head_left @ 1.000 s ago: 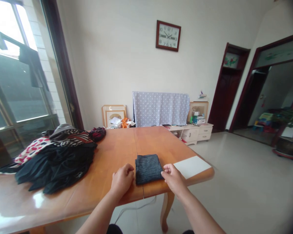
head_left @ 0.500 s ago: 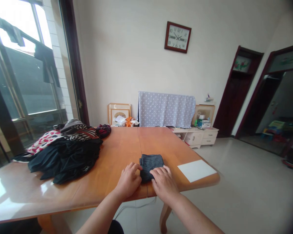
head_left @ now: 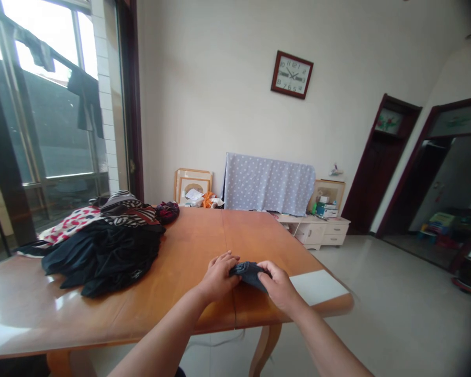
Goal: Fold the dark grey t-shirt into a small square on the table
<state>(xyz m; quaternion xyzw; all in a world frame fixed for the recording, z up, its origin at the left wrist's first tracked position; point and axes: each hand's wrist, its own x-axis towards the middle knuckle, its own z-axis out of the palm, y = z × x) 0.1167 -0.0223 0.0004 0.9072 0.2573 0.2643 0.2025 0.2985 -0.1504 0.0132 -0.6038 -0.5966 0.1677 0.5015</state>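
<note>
A dark grey folded garment (head_left: 253,274) lies near the front edge of the wooden table (head_left: 196,238), now a narrow, thick bundle. My left hand (head_left: 221,277) is closed around its left end, fingers over the top. At the other end, my right hand (head_left: 278,285) grips the cloth between thumb and fingers. What kind of garment it is cannot be made out. Just right of my right hand, a white sheet (head_left: 320,287) lies flat on the table.
A heap of clothes (head_left: 113,256), mostly black with patterned pieces, covers the table's left part. Beyond the table stand a low white cabinet (head_left: 317,233) and something under a dotted cloth (head_left: 269,183). A wall clock (head_left: 292,75) hangs above.
The garment has gone from a flat, squarish fold to a narrower bundle. My right hand has shifted from resting on it to gripping its right end; my left hand has moved slightly right.
</note>
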